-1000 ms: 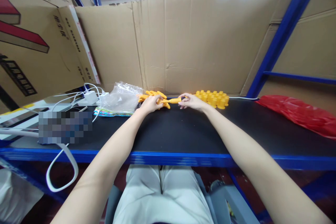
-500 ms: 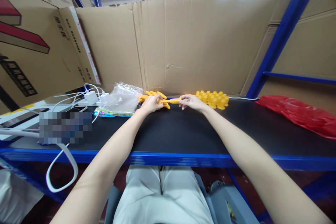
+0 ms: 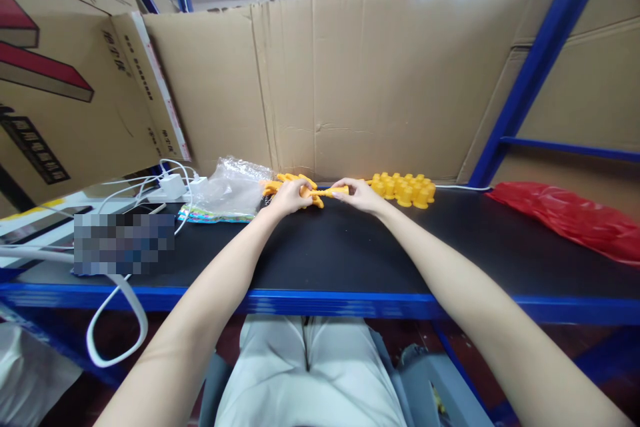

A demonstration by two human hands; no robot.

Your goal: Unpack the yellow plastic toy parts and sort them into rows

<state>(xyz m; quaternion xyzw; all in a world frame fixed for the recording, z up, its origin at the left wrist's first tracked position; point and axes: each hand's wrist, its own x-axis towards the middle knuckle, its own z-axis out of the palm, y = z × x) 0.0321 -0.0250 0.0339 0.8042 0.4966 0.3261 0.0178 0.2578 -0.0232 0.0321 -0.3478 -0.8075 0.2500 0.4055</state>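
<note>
Left hand (image 3: 289,197) and right hand (image 3: 359,195) both grasp a yellow rod (image 3: 326,192), seemingly fitting parts together; alignment needs care.

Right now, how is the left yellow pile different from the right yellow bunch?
The left pile has long, bent pieces lying jumbled; the right bunch has short, stubby pieces standing in tidy rows. The left pile looks orange, the right bunch brighter yellow. Both sit on the black shelf. The left hand and right hand hold an orange stick.
</note>
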